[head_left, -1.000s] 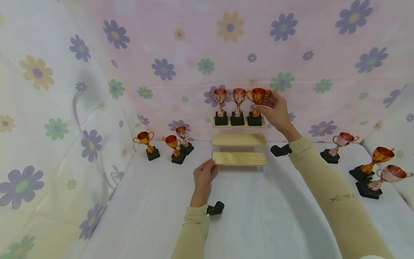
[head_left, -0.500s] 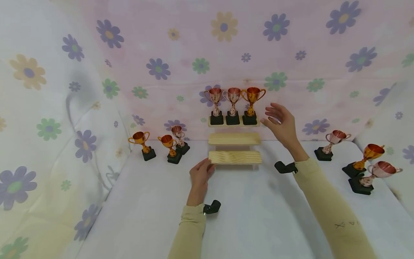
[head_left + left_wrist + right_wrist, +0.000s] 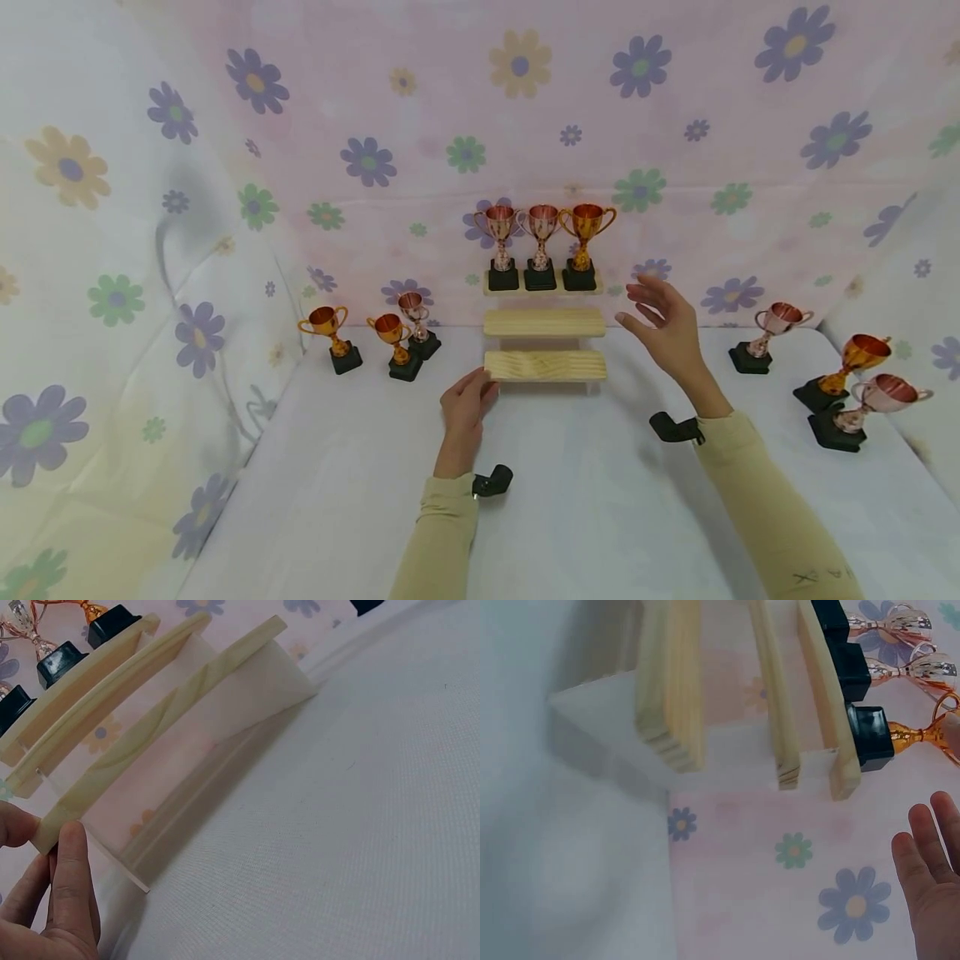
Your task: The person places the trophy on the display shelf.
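Note:
A small three-step display stand has pale wooden boards [image 3: 545, 365] on clear side panels. My left hand [image 3: 465, 408] pinches the left end of its lowest board, thumb above and fingers beneath in the left wrist view. Along the top board stand two rose-gold trophy cups [image 3: 541, 225] and, at the right end, a gold trophy cup [image 3: 587, 223], all upright on black bases. My right hand [image 3: 671, 333] holds nothing, its fingers apart and slightly bent. It hovers right of the stand, away from the gold trophy cup [image 3: 907, 737].
Left of the stand are two gold trophies [image 3: 324, 321] and a rose-gold trophy [image 3: 412, 308]. On the right are two rose-gold trophies [image 3: 780, 318] and a gold one [image 3: 865, 353]. A flowered cloth [image 3: 450, 100] hangs behind the white table [image 3: 360, 467].
My right hand has let go of the gold trophy on the top board and drawn back down and to the right. The left hand keeps its grip on the lowest board.

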Tool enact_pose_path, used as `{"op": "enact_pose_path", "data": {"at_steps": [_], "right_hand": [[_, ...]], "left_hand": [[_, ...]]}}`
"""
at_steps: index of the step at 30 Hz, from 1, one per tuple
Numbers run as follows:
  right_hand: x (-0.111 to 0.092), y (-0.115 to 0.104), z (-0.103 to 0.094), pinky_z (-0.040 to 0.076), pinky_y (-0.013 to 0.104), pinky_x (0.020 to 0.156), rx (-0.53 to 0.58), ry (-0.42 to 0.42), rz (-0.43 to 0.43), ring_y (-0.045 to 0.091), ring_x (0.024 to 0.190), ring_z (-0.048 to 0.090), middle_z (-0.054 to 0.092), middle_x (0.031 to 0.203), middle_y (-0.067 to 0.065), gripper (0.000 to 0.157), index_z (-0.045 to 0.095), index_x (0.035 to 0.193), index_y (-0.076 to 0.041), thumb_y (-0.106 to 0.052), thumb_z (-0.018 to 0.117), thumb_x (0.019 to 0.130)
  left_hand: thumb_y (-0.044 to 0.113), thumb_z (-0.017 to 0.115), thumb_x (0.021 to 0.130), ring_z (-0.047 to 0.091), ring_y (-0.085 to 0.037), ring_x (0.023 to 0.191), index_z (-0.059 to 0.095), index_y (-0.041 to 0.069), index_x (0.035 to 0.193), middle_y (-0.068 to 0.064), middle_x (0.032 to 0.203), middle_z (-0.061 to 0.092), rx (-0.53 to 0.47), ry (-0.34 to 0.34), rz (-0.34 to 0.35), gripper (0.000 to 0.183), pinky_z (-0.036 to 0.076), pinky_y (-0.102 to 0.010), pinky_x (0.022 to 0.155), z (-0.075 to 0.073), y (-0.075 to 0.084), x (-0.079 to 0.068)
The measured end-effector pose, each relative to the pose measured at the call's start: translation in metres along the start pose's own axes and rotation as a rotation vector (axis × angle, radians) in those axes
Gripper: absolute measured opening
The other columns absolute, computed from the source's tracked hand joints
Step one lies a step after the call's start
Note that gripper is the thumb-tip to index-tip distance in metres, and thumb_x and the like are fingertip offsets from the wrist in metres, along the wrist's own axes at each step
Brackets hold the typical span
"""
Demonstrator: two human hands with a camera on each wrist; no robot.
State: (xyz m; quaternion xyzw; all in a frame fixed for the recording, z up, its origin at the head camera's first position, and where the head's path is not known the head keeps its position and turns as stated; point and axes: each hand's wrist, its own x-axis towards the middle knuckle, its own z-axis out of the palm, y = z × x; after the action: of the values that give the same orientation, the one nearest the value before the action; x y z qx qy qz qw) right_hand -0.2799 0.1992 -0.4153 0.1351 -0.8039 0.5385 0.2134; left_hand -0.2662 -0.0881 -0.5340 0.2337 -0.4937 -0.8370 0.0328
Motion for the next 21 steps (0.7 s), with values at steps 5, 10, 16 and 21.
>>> {"op": "enact_pose_path", "data": {"at_steps": [5,10,16,21], "right_hand": [[-0.014,0.018,-0.006,0.051,0.026,0.105,-0.033,0.022,0.029,0.028,0.120,0.062,0.061,0.133,0.028,0.059,0.050,0.141,0.006,0.006,0.074,0.088],[-0.024,0.050,-0.012,0.049,0.016,0.103,-0.039,0.038,0.046,0.013,0.118,0.062,0.063,0.134,0.023,0.061,0.051,0.143,-0.001,0.002,0.077,0.088],[-0.039,0.064,-0.021,0.048,0.012,0.101,-0.040,0.037,0.082,0.001,0.115,0.060,0.063,0.134,0.023,0.061,0.051,0.144,-0.002,-0.001,0.077,0.088],[-0.052,0.072,-0.031,0.049,0.011,0.099,-0.049,0.053,0.114,-0.005,0.111,0.057,0.063,0.132,0.025,0.057,0.052,0.142,0.001,-0.001,0.075,0.090]], "left_hand": [[0.003,0.069,0.094,0.069,-0.017,0.091,0.067,-0.008,0.122,-0.019,0.111,0.067,0.008,0.007,-0.004,0.031,0.063,-0.025,0.081,0.001,0.001,-0.001],[0.003,0.069,0.094,0.069,-0.018,0.092,0.067,-0.008,0.123,-0.019,0.112,0.066,0.005,0.007,-0.004,0.031,0.063,-0.025,0.082,0.001,0.002,-0.001],[0.003,0.070,0.093,0.069,-0.018,0.091,0.067,-0.007,0.122,-0.018,0.110,0.066,0.003,0.009,-0.008,0.031,0.062,-0.025,0.083,0.001,0.001,-0.002],[0.003,0.070,0.093,0.069,-0.018,0.091,0.066,-0.009,0.124,-0.018,0.110,0.066,0.005,0.003,-0.001,0.033,0.062,-0.026,0.084,0.002,0.002,-0.003]]}}
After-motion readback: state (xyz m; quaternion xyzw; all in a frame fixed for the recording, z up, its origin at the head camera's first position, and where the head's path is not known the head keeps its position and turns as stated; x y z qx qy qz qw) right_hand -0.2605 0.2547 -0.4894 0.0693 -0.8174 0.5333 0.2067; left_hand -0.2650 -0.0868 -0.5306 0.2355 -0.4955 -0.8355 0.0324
